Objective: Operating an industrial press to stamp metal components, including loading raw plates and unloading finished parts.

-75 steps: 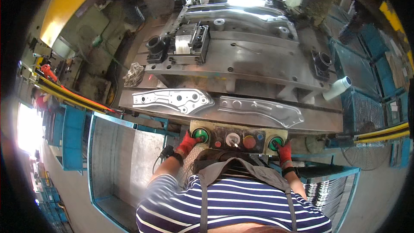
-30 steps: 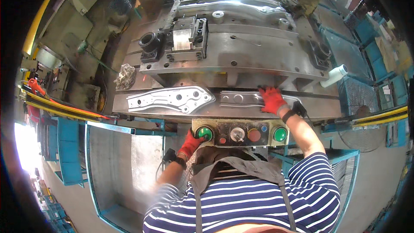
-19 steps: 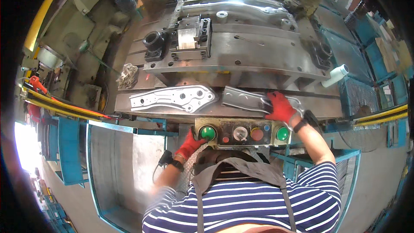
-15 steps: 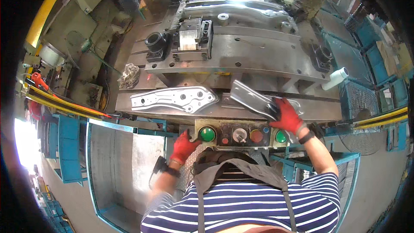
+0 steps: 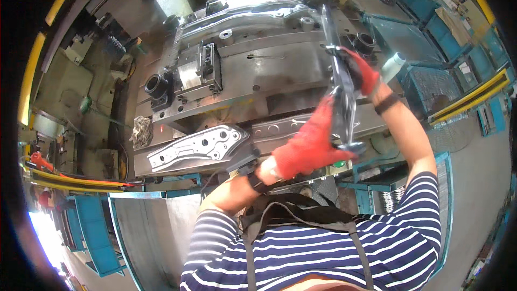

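Observation:
A long stamped metal part (image 5: 343, 108) is held up in front of me, its length running away from me over the right front of the press bed. My left hand (image 5: 309, 143), in a red glove, grips its near end, with thumb and fingers on either side. Further along, my right hand (image 5: 367, 75), also red-gloved, holds its right side; some of those fingers are hidden behind the part. A similar pressed part (image 5: 199, 145) with round holes lies on the front ledge, left of my left hand. Another metal part (image 5: 274, 127) lies on the ledge, partly covered by my left glove.
On the press bed (image 5: 269, 78) stand a clamping block (image 5: 202, 70) and guide posts, with a formed part (image 5: 247, 15) behind them. My left arm hides most of the button panel; one green button (image 5: 339, 164) shows. A blue-framed bin (image 5: 145, 226) stands at left, a white bottle (image 5: 393, 64) at right.
My left hand has left the button panel and taken hold of the part. My right hand has lifted the part off the ledge and swung it lengthwise away from me. The view has turned.

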Demonstrator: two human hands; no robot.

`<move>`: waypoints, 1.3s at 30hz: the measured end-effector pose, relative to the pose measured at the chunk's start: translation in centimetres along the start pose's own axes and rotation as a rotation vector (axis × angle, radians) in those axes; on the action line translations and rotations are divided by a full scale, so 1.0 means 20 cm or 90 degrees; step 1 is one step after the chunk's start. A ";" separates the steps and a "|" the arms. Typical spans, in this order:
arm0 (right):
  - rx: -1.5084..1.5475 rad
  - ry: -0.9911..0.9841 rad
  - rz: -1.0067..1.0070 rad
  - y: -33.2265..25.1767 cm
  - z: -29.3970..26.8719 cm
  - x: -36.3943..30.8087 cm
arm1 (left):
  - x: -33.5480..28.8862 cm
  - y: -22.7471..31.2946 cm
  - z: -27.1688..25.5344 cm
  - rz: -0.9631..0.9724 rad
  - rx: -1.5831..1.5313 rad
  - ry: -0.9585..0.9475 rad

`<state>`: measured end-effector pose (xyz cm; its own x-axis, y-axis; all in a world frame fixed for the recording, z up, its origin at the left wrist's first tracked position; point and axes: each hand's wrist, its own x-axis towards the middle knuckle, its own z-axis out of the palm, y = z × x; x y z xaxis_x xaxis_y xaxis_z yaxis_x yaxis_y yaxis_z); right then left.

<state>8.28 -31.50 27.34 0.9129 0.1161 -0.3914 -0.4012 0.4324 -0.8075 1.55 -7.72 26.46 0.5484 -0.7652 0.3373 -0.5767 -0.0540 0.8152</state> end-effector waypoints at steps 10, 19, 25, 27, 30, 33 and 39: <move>-0.187 0.115 -0.315 -0.10 -0.03 0.30 | 0.44 -0.23 0.29 -0.106 0.024 0.206; -0.115 -0.142 -0.214 -0.02 -0.29 0.46 | 0.47 -0.40 0.06 -0.081 -0.190 0.285; -0.061 -0.069 -0.158 -0.01 -0.29 0.47 | 0.83 -0.72 -0.57 -0.051 -0.747 0.405; -0.085 -0.042 -0.183 -0.01 -0.31 0.46 | 0.93 -0.81 -0.66 0.013 -0.900 0.363; -0.177 -0.052 -0.239 -0.02 -0.34 0.48 | 1.02 -0.91 -0.72 0.028 -0.891 0.369; -0.613 0.048 -0.538 -0.01 -0.37 0.48 | 1.07 -0.98 -0.74 -0.039 -1.002 0.418; -0.183 0.073 -0.278 0.00 -0.30 0.36 | 1.14 -1.11 -0.75 0.000 -1.058 0.419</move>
<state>14.37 -36.02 21.79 0.9917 -0.1259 -0.0242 -0.0045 0.1545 -0.9880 35.98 -14.35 23.09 0.9156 -0.3860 0.1127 0.3505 0.9035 0.2465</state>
